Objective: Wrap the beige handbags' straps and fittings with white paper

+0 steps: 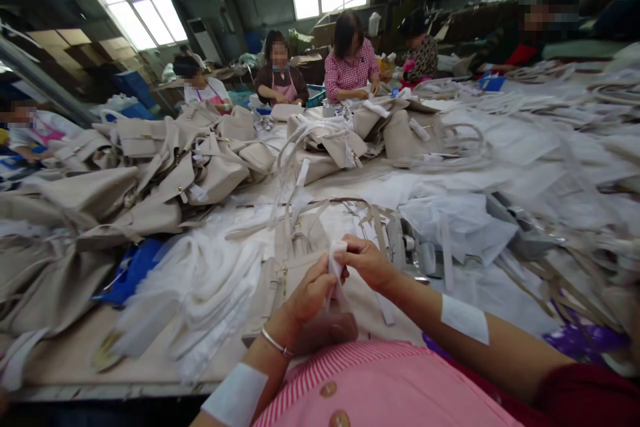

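My left hand (311,288) and my right hand (364,261) meet in front of my apron, both closed on one strip of thin white wrapping (338,255). The strip stands up between my fingertips, and its lower end hangs below my left hand. Under my hands lies a beige handbag (300,269) with its strap and a small gold-coloured fitting. A smooth brownish-beige piece (333,332) shows just below my left wrist, against the apron; I cannot tell whether it belongs to the same bag.
White wrapping strips (200,287) lie in a heap on the left, beside a blue tray (131,273). Beige bags (210,170) are piled at the left and far side. A grey tape dispenser (520,227) stands at right among white sheets. Several people work across the table.
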The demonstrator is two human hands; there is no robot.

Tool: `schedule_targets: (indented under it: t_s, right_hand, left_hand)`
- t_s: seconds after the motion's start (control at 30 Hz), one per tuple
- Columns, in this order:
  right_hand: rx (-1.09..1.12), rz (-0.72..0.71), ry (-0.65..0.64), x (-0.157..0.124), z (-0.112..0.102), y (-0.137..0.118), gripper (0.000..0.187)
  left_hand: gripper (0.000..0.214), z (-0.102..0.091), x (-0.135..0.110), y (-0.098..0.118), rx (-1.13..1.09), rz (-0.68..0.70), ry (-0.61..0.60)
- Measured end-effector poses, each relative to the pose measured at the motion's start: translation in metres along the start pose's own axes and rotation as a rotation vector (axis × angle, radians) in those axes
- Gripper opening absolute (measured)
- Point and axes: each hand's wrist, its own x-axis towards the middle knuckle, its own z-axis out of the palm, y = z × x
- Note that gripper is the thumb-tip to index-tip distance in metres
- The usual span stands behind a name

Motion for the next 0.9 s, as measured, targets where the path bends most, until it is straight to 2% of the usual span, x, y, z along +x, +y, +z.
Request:
schedule_targets:
  t_s: [0.13,0.2,0.3,0.37,0.4,0.5,0.57,0.63,0.73,0.83,0.9]
  right_hand:
    - [0.002,0.002,0.124,-0.003,0.013,-0.003,0.026]
    - [0.025,0.017,0.120,-0.005,0.016,-0.002,0.028]
    - [-0.074,0.032,0.053,-0.008,0.008,0.000,0.033]
    - [-0.270,-0.003,0.078,-0.014,-0.011,-0.001,0.034]
    - [-0.398,-0.043,0.142,-0.019,-0.025,-0.002,0.031]
    - [-0.761,-0.124,0.522,-0.039,-0.082,-0.005,0.022]
    - [-0.850,0.027,0.772,-0.055,-0.121,-0.003,0.022]
    - [-0.817,0.223,0.858,-0.071,-0.150,0.006,0.020]
    - [-0.717,0.346,0.844,-0.087,-0.163,0.025,0.021]
    - [-0.617,0.378,0.846,-0.091,-0.154,0.037,0.023]
    - [-0.580,0.371,0.864,-0.091,-0.146,0.036,0.022]
  left_hand:
    - [0.033,0.014,-0.001,0.001,0.158,0.016,0.192]
    - [0.038,0.021,-0.002,0.002,0.263,-0.014,0.274]
    - [0.039,0.021,-0.002,0.003,0.352,-0.035,0.287]
    - [0.040,0.017,-0.002,0.001,0.387,-0.051,0.303]
    - [0.041,0.015,-0.001,0.000,0.405,-0.063,0.318]
    - [0.043,0.010,0.001,-0.003,0.434,-0.105,0.374]
    - [0.043,0.010,0.002,-0.004,0.438,-0.121,0.392]
    - [0.043,0.012,0.003,-0.003,0.460,-0.122,0.395]
    - [0.043,0.015,0.008,-0.003,0.548,-0.082,0.382]
    - [0.040,0.016,0.011,-0.006,0.614,-0.028,0.364]
    - [0.038,0.015,0.012,-0.008,0.618,-0.014,0.349]
